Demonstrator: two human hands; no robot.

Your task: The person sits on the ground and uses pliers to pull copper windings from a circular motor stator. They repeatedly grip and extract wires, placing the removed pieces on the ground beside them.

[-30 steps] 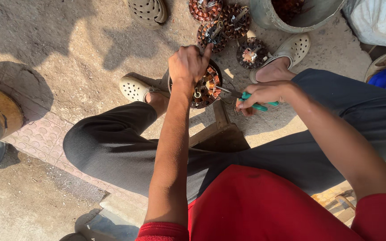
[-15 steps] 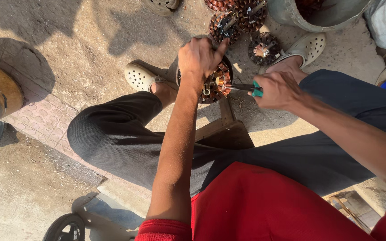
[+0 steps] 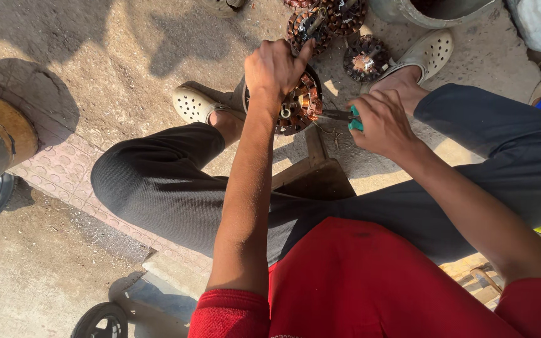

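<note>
Since prev. frame, hands barely shifted. Copper-wound motor stator (image 3: 298, 106) sits on wooden block (image 3: 315, 147) btwn feet; left hand (image 3: 275, 69) clamps its top rim, right hand (image 3: 380, 122) grips green-handled pliers (image 3: 344, 116) at windings. Prob. heavy, stiff; hold by rim, wire ends sharp.

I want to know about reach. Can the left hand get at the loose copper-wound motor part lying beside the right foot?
Probably not at once. The left hand grips the motor part being worked on, and the loose part lies beyond the right hand with the green-handled pliers.
</note>
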